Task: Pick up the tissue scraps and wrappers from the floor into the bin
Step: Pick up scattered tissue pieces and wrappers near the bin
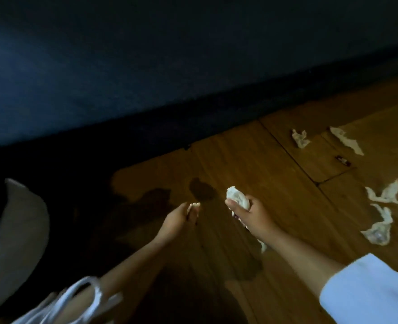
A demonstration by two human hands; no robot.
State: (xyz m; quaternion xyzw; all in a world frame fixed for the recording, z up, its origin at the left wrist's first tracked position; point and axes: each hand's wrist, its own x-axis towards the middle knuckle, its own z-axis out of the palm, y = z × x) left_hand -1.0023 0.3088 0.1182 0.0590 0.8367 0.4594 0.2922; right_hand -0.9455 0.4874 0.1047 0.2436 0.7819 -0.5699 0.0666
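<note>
My right hand [251, 217] is closed around a bunch of white tissue scraps [236, 197]; a strip of it hangs below my wrist. Left of it, my left hand [180, 219] hovers above the wooden floor [251, 155] with fingertips pinched together, maybe on a tiny white bit. Several tissue scraps lie on the floor to the right: one crumpled piece [299, 139], a long strip [346, 140], a torn piece [384, 194] and a clear wrapper [378, 230]. A small red wrapper [342, 159] lies between them. At the far left is a pale rounded shape [13, 242], maybe the bin.
A dark blue piece of furniture [146, 78] fills the upper half and casts deep shadow over the floor beneath it. White sleeves cover both forearms.
</note>
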